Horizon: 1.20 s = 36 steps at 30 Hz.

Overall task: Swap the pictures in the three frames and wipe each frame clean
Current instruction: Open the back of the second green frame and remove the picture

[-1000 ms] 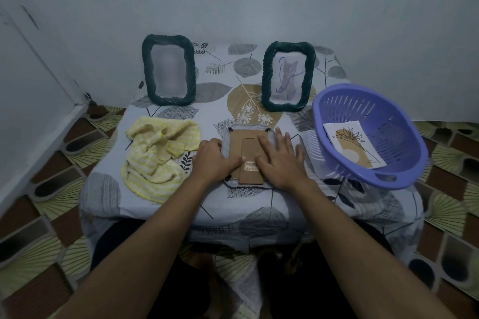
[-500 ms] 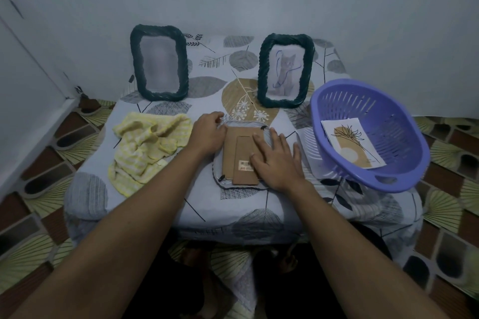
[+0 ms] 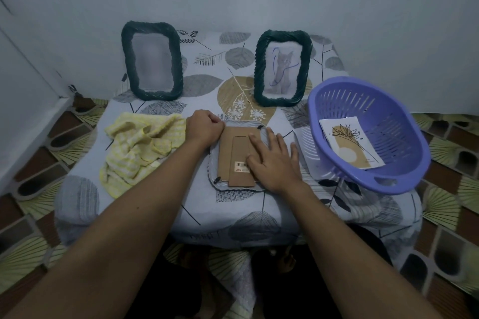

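A frame [image 3: 233,158] lies face down at the table's front middle, its brown cardboard back and stand showing. My right hand [image 3: 274,160] lies flat on its right side with fingers spread. At the frame's top left corner my left hand [image 3: 204,129] is curled, fingertips at the edge; what they pinch is hidden. Two dark green woven frames stand upright at the back: the left frame [image 3: 153,62] with a blurred picture, the right frame [image 3: 282,67] with a cat picture. A yellow cloth [image 3: 140,147] lies crumpled left of my left hand.
A purple plastic basket [image 3: 404,163] sits tilted at the table's right edge, holding a loose flower picture [image 3: 350,142]. The small table [image 3: 181,204] wears a leaf-print cover and stands against a pale wall. Patterned floor tiles surround it.
My left hand has moved from the frame's left side up to its top left corner. My right hand stays flat on the back. The camera view has shifted slightly.
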Each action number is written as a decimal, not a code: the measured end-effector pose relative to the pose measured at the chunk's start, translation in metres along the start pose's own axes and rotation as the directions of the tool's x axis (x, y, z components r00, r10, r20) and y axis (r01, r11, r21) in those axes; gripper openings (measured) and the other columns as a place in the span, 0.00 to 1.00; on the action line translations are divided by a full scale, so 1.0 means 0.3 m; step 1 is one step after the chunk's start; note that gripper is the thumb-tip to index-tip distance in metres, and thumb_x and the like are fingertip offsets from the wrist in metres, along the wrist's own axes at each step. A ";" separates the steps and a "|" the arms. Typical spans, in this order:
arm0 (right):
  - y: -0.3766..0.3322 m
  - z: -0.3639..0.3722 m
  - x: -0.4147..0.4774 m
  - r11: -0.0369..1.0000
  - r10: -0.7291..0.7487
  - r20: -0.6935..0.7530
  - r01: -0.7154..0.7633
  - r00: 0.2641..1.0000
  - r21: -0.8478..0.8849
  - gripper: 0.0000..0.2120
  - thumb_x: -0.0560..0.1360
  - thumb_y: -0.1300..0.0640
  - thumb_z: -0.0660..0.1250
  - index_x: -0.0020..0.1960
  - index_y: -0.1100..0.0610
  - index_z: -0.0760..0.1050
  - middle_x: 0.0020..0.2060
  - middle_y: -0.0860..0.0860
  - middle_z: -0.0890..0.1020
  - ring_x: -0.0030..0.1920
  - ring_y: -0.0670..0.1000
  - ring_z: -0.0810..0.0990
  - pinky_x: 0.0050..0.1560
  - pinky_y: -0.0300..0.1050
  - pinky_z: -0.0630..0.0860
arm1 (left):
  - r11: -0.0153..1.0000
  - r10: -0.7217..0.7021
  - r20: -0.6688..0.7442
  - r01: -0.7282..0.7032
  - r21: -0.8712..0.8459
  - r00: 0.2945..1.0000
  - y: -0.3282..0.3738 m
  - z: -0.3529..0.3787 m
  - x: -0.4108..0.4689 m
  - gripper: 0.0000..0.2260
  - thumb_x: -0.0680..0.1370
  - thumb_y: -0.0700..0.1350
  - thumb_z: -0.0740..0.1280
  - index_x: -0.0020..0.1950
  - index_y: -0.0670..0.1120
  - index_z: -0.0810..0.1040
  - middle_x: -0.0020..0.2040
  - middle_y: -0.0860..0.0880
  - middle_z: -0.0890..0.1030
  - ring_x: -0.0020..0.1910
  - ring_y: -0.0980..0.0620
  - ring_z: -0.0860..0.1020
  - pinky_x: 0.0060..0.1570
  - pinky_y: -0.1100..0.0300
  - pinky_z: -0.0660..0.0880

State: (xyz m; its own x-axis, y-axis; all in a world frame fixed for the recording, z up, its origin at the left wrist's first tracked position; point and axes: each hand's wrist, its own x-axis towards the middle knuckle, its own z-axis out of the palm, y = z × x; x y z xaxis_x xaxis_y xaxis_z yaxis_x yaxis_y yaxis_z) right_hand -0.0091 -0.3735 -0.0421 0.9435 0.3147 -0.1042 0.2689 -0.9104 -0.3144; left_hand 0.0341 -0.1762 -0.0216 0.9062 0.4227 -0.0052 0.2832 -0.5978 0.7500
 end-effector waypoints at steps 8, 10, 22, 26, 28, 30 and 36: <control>-0.005 0.000 -0.003 1.000 0.003 -0.006 -0.003 1.000 0.010 0.30 0.80 0.37 0.49 0.80 0.38 0.48 0.82 0.49 0.44 0.81 0.54 0.42 0.77 0.63 0.36 | 0.999 -0.025 -0.049 0.023 -0.029 0.999 -0.002 0.021 -0.002 0.06 0.76 0.46 0.72 0.43 0.44 0.84 0.47 0.45 0.86 0.50 0.46 0.82 0.50 0.58 0.77; -0.006 -0.001 -0.003 1.000 0.005 -0.006 -0.004 1.000 0.015 0.30 0.80 0.37 0.49 0.80 0.38 0.48 0.82 0.49 0.44 0.81 0.54 0.42 0.76 0.63 0.36 | 0.999 0.011 -0.006 -0.012 -0.046 1.000 -0.020 0.019 -0.009 0.07 0.77 0.46 0.71 0.48 0.44 0.84 0.49 0.45 0.85 0.51 0.46 0.82 0.53 0.56 0.77; -0.019 -0.008 -0.009 0.999 0.030 -0.001 -0.030 1.000 0.041 0.30 0.79 0.37 0.50 0.80 0.38 0.49 0.82 0.48 0.45 0.81 0.53 0.42 0.76 0.62 0.35 | 0.903 0.139 0.180 -0.199 0.381 0.974 -0.140 -0.050 -0.155 0.49 0.68 0.76 0.54 0.80 0.48 0.56 0.80 0.46 0.58 0.79 0.42 0.51 0.75 0.41 0.50; -0.022 -0.011 -0.006 0.997 0.041 -0.001 -0.041 0.999 0.070 0.29 0.79 0.38 0.52 0.79 0.38 0.52 0.81 0.48 0.46 0.81 0.53 0.43 0.76 0.61 0.35 | 0.870 0.139 0.233 -0.231 0.436 0.962 -0.159 -0.053 -0.166 0.54 0.65 0.82 0.48 0.81 0.49 0.51 0.82 0.47 0.53 0.80 0.42 0.49 0.77 0.40 0.47; -0.023 -0.019 -0.001 0.994 0.050 0.001 -0.050 0.999 0.099 0.28 0.79 0.38 0.54 0.78 0.38 0.55 0.81 0.48 0.48 0.80 0.53 0.45 0.76 0.61 0.36 | 0.845 0.152 0.244 -0.254 0.471 0.958 -0.165 -0.047 -0.168 0.54 0.64 0.82 0.45 0.81 0.49 0.52 0.82 0.46 0.52 0.80 0.42 0.48 0.77 0.41 0.45; -0.031 -0.032 0.009 0.984 0.081 0.004 -0.081 0.997 0.156 0.26 0.78 0.39 0.58 0.75 0.38 0.61 0.80 0.48 0.53 0.80 0.53 0.48 0.76 0.60 0.38 | 0.833 0.167 0.238 -0.267 0.486 0.957 -0.168 -0.043 -0.168 0.54 0.64 0.82 0.44 0.81 0.50 0.53 0.82 0.46 0.52 0.80 0.41 0.48 0.77 0.42 0.45; -0.073 -0.080 0.063 0.911 0.288 -0.113 -0.236 0.951 0.339 0.17 0.79 0.46 0.58 0.67 0.40 0.73 0.69 0.52 0.71 0.71 0.56 0.63 0.72 0.57 0.53 | 0.818 0.182 0.216 -0.270 0.508 0.959 -0.167 -0.039 -0.173 0.52 0.65 0.82 0.45 0.81 0.51 0.55 0.82 0.46 0.54 0.80 0.41 0.49 0.78 0.43 0.45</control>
State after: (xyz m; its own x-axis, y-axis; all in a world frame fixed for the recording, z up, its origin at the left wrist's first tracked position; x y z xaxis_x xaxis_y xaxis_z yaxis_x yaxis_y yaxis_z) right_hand 0.0075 -0.3540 -0.0145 0.9965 0.0063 -0.0834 -0.0436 -0.8121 -0.5819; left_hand -0.0308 -0.1602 -0.0510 0.9887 0.1494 -0.0110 0.1465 -0.9490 0.2791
